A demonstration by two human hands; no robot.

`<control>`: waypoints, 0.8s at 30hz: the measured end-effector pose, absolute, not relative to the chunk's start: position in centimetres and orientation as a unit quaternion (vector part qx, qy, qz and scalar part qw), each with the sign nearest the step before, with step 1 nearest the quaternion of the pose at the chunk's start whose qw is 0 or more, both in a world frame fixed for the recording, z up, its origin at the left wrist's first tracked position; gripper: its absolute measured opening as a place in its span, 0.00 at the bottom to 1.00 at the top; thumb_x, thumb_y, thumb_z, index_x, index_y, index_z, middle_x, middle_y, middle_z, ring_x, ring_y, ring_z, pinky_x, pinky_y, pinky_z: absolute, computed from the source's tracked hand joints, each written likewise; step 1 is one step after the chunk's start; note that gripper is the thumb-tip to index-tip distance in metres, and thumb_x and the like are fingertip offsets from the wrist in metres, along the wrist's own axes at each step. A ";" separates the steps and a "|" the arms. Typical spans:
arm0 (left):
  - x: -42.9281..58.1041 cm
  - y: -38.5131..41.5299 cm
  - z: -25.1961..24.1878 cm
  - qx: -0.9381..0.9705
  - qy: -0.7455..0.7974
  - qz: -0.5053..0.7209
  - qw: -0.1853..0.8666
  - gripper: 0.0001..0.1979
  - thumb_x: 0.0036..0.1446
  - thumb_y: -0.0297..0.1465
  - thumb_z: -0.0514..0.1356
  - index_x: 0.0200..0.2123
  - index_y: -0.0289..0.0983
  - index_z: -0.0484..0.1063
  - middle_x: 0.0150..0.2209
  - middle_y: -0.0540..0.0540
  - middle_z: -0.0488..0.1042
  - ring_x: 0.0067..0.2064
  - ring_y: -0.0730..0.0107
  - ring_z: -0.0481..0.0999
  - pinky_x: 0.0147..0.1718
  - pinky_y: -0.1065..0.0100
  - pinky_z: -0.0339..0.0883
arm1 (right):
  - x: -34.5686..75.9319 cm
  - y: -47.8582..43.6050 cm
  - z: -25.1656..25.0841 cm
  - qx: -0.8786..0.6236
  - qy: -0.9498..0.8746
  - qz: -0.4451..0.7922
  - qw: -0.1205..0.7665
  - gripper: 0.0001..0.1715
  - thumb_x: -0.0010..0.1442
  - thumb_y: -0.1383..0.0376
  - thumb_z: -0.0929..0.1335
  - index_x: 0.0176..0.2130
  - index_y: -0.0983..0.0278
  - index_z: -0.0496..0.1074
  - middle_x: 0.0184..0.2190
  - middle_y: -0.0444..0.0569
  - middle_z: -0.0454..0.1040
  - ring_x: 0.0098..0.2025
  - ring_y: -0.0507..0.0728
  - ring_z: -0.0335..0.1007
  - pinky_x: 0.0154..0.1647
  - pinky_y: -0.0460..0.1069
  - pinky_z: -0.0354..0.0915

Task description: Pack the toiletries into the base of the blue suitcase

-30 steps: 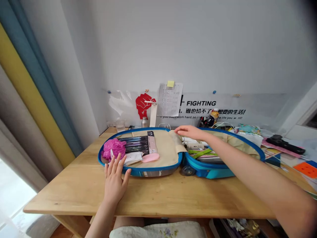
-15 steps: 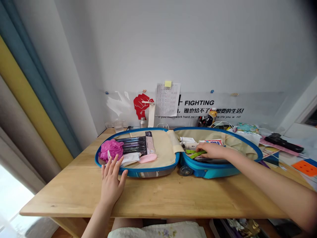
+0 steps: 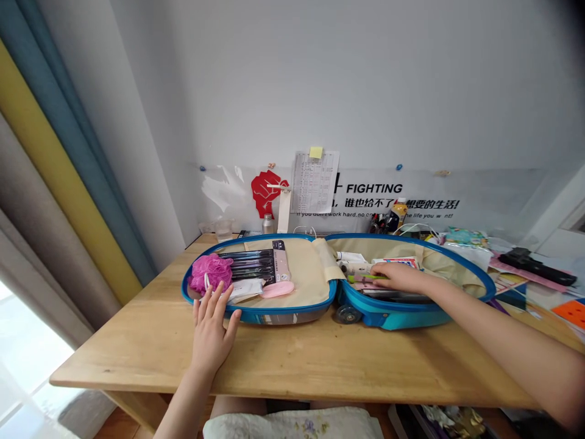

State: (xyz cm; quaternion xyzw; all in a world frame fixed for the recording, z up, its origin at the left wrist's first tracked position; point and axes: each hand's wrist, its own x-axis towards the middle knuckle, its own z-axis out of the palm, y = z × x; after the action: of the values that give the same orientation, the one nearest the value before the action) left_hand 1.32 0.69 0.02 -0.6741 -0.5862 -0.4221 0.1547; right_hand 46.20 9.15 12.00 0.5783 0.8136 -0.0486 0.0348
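A blue suitcase (image 3: 297, 313) lies opened flat on the wooden table. My right hand (image 3: 400, 278) reaches into its right half, fingers closed on a thin, flat yellow-green item (image 3: 363, 278) whose kind I cannot make out. Around it lie a white tube (image 3: 351, 257), a pale bottle with a dark cap (image 3: 359, 268) and a red-white-blue box (image 3: 397, 263). My left hand (image 3: 214, 332) rests with fingers spread at the left half's front rim. Just beyond those fingers sit a pink bath puff (image 3: 211, 272), a white packet (image 3: 247, 289), a pack of dark pens or brushes (image 3: 253, 265) and a pink oval item (image 3: 278, 289).
Behind the suitcase stand a small metal bottle (image 3: 267, 224), a clear cup (image 3: 223, 230) and a yellow-capped drink bottle (image 3: 398, 213). A black toy-like gun (image 3: 537, 266) and papers lie at the right. The table's front edge (image 3: 292, 397) runs before my lap.
The yellow-green item has turned in my right hand and now shows as a narrower strip. My left hand stays spread at the rim. The whole view has shifted slightly.
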 end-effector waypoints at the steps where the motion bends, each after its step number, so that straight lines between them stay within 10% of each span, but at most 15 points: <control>1: 1.3 0.7 0.0 -0.674 -0.587 -0.420 0.156 0.23 0.65 0.40 0.48 0.60 0.41 0.63 0.62 0.41 0.63 0.66 0.52 0.55 0.64 0.46 0.40 | 46.1 9.1 12.4 0.589 0.806 -0.040 0.024 0.18 0.57 0.54 0.59 0.36 0.61 0.70 0.34 0.54 0.76 0.35 0.60 0.72 0.34 0.51 0.63; 8: 1.2 0.8 -0.1 -0.676 -0.592 -0.409 0.159 0.23 0.65 0.39 0.48 0.60 0.41 0.62 0.63 0.41 0.62 0.66 0.52 0.55 0.64 0.46 0.40 | 40.5 9.0 16.2 0.567 0.810 -0.083 -0.126 0.31 0.64 0.48 0.54 0.57 0.57 0.66 0.41 0.50 0.77 0.36 0.57 0.73 0.39 0.50 0.65; 12: 1.2 0.8 -0.2 -0.677 -0.590 -0.410 0.160 0.23 0.65 0.39 0.48 0.60 0.41 0.63 0.63 0.41 0.62 0.66 0.52 0.55 0.64 0.46 0.41 | 34.5 9.8 15.5 0.453 0.887 -0.058 -0.067 0.27 0.64 0.58 0.56 0.58 0.57 0.68 0.50 0.53 0.73 0.49 0.59 0.70 0.51 0.52 0.63; 24: 1.3 0.8 0.0 -0.677 -0.586 -0.414 0.163 0.23 0.65 0.39 0.48 0.60 0.41 0.62 0.62 0.40 0.64 0.66 0.53 0.56 0.64 0.46 0.41 | 25.0 14.0 10.6 0.363 0.927 -0.094 0.033 0.22 0.56 0.69 0.65 0.49 0.58 0.77 0.45 0.52 0.76 0.44 0.57 0.72 0.44 0.48 0.65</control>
State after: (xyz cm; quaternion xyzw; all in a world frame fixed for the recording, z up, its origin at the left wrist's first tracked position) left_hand 1.28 0.76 -0.04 -0.6772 -0.5858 -0.4145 0.1625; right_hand 25.03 13.99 10.62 0.3625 0.9266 -0.0940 0.0332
